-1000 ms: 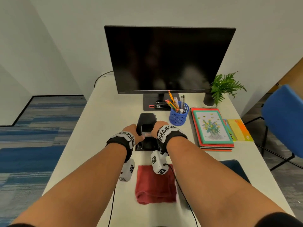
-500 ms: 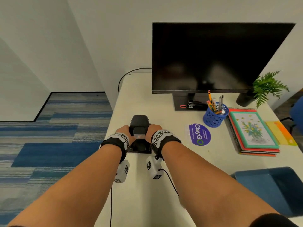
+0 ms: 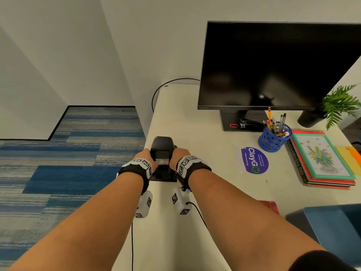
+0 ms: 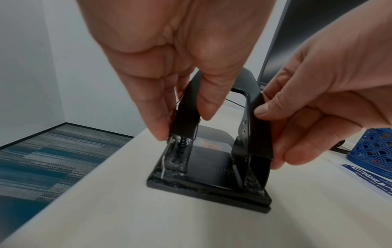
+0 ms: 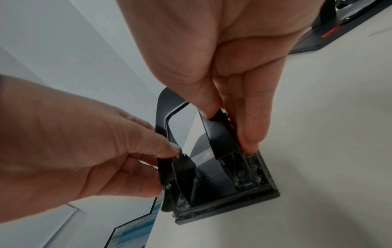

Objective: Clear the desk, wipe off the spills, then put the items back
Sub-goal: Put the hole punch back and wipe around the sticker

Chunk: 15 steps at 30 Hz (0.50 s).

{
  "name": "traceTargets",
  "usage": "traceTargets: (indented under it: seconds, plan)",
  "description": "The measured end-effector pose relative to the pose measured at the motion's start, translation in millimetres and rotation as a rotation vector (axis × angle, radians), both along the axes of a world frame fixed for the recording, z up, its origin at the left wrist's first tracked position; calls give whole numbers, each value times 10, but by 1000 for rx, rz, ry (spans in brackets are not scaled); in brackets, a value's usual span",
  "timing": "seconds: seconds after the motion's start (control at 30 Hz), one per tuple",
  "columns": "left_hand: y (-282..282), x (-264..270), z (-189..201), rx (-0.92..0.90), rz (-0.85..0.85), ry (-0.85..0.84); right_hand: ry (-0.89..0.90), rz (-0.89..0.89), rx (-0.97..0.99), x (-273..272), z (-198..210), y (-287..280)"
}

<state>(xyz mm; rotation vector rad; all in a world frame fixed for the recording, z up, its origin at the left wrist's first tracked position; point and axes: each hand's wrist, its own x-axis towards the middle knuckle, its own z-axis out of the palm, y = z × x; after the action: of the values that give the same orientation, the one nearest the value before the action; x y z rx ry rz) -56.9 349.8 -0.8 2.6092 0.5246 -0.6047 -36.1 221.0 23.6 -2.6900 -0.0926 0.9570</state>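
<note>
A black hole punch (image 3: pixel 163 145) stands on the white desk (image 3: pixel 205 122) close to its left edge. My left hand (image 3: pixel 145 156) pinches the punch's left side arm between thumb and fingers (image 4: pixel 159 132). My right hand (image 3: pixel 175 155) pinches the right side arm the same way (image 5: pixel 229 132). In the left wrist view the punch's base (image 4: pixel 212 176) sits flat on the desk, with wet-looking specks along its rim. A red cloth (image 3: pixel 270 205) lies near the front edge, mostly hidden behind my right forearm.
A monitor (image 3: pixel 273 65) stands at the back with a stapler (image 3: pixel 250 122) on its base. A blue pen cup (image 3: pixel 274 137), purple sticker (image 3: pixel 253 160), stacked notebooks (image 3: pixel 322 159) and potted plant (image 3: pixel 340 106) fill the right side. A blue chair (image 3: pixel 332 231) sits front right.
Both hands have carried the hole punch from the middle of the desk leftward to near its left edge. The purple sticker it covered now shows.
</note>
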Motion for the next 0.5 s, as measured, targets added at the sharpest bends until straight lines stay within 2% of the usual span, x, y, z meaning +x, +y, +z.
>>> traceTargets:
  seconds: [0.27, 0.5]
  plan:
    - [-11, 8, -6, 15, -5, -31, 31, -21, -9, -60, 90, 6]
    - [-111, 64, 88, -21, 19, -170, -100, -102, 98, -159, 221, -197]
